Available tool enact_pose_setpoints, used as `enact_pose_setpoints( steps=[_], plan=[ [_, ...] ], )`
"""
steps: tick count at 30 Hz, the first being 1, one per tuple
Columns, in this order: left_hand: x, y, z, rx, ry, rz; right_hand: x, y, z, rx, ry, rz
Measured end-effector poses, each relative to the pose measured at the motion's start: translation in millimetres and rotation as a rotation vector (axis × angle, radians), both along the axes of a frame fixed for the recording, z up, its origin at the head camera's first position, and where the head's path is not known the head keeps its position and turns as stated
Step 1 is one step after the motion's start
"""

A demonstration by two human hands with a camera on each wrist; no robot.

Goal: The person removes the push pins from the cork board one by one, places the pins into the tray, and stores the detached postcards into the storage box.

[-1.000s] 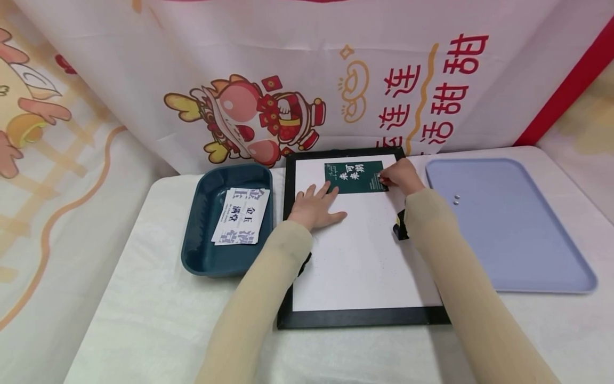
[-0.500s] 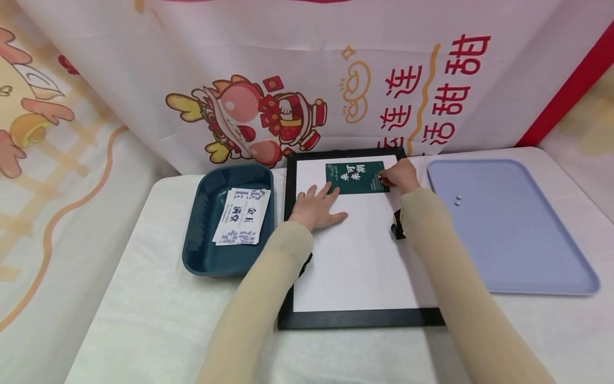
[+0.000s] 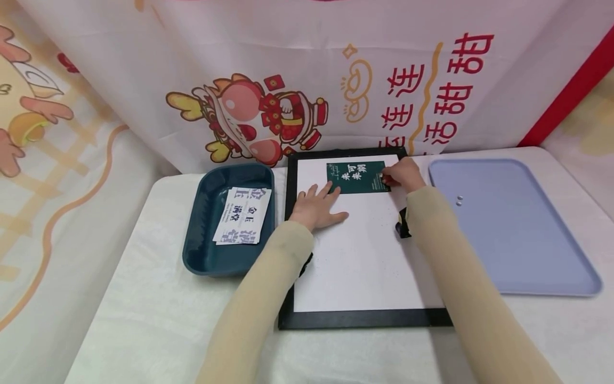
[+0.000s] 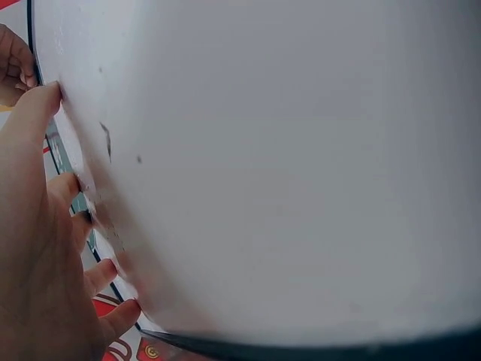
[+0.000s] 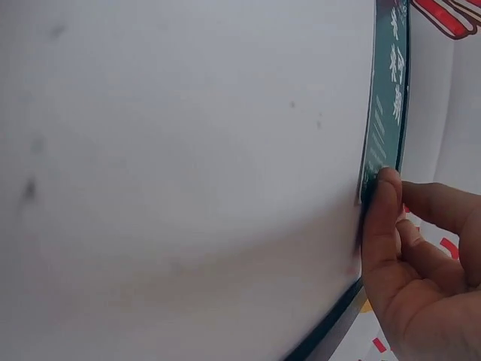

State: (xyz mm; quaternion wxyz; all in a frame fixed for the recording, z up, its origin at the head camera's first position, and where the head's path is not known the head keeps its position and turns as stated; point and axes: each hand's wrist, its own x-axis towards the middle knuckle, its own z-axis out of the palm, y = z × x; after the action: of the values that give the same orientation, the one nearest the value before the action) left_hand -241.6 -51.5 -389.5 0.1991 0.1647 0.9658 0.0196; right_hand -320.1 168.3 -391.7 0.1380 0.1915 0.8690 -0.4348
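Observation:
A green card (image 3: 356,184) with white characters lies flat near the top of a black-framed whiteboard (image 3: 360,272). My left hand (image 3: 314,209) rests on the board with fingers spread, its fingertips at the card's lower left corner. At the card's right end, the curled fingers of my right hand (image 3: 403,175) pinch what seems a small magnet, mostly hidden by the fingertips. In the right wrist view, the thumb presses near the corner of the green card (image 5: 385,113). The left wrist view shows the left hand (image 4: 45,248) with fingertips against the board.
Left of the board stands a dark teal basin (image 3: 199,250) with several white printed cards (image 3: 243,216). To the right lies a pale blue tray (image 3: 523,234) with two small silver discs (image 3: 459,201). A printed curtain (image 3: 297,48) hangs behind the table.
Hardly anything differs: both hands stay at the green card, and the right hand's fingers shift very slightly at its right end. The basin and tray stand as before.

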Motion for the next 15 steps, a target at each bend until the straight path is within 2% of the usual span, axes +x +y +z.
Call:
enact_pose_setpoints(
  steps=[3, 8, 15],
  plan=[
    [-0.5, 0.7, -1.0, -0.004, 0.002, -0.006, 2.8, 1.4, 2.3, 0.015, 0.017, 0.0],
    [-1.0, 0.8, -0.6, -0.005, 0.005, -0.006, 7.4, 1.5, 6.9, 0.118, 0.077, 0.017],
    [-1.2, 0.1, -0.7, -0.012, 0.003, -0.007, 4.0, 0.0, 8.3, 0.069, 0.052, 0.019]
  ],
)
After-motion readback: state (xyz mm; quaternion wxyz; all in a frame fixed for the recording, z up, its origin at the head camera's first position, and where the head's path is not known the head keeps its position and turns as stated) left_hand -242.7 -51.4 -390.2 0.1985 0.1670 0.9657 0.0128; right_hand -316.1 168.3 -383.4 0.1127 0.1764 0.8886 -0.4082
